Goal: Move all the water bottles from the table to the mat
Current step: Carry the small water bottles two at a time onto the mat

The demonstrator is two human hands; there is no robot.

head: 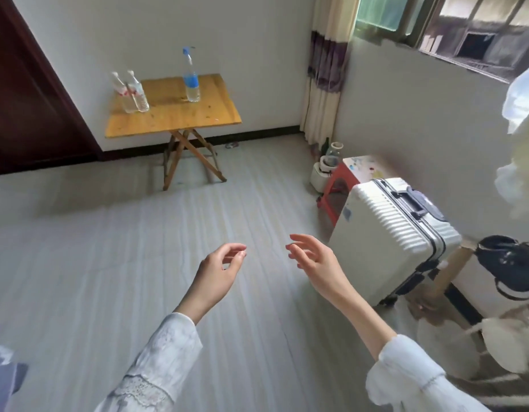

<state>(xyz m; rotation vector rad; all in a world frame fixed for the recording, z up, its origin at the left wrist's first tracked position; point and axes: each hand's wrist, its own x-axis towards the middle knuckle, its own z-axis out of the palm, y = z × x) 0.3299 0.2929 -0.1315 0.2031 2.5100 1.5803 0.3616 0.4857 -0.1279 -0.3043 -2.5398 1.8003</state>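
From the head camera, both hands are raised in the foreground over a pale striped mat (108,263) that covers the floor. The left hand (218,272) has its fingers (238,254) loosely curled, thumb close to the fingertips, and it holds nothing. The right hand (313,260) has its fingers (299,242) relaxed and slightly spread, also empty. White lacy sleeves cover both forearms. All the water bottles stand well apart from the fingers, far ahead on a small wooden folding table (174,114) set against the white wall. Two red-labelled bottles (131,93) stand upright, touching or just beside each other, near the table's left edge. A taller blue-labelled bottle (191,75) with a blue cap stands upright toward the back right of the tabletop, apart from the pair. The table stands at the far end of the mat. To the right of the hands a white ribbed suitcase (391,233) stands tilted on the floor, with a red stool (337,185) behind it and a curtain (325,69) hanging in the corner beside a window (420,19). A dark wooden door (19,84) fills the left side.
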